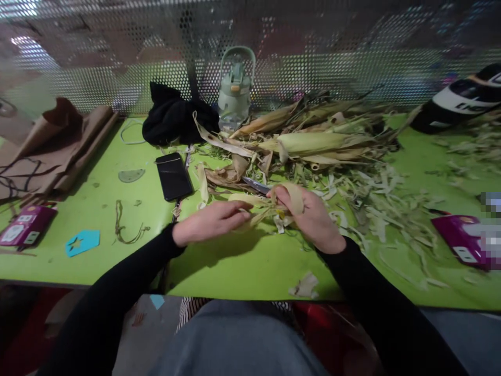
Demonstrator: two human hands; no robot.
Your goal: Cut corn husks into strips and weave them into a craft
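Observation:
Between my hands stretches a thin pale strip of corn husk with frayed ends. My left hand has its fingers closed on the strip's left end. My right hand pinches the other end, and a wider husk band curls over its fingers. A grey metal blade points away to the left beside my right fingertips; whether that hand holds it I cannot tell. Just behind lie dry brown husks. Beyond them is a large pile of corn husks.
Left of my hands lie a black phone, a green protractor, knotted twine and a blue tag. A water bottle and black cloth stand behind. Husk shreds litter the right side. A perforated metal screen borders the table.

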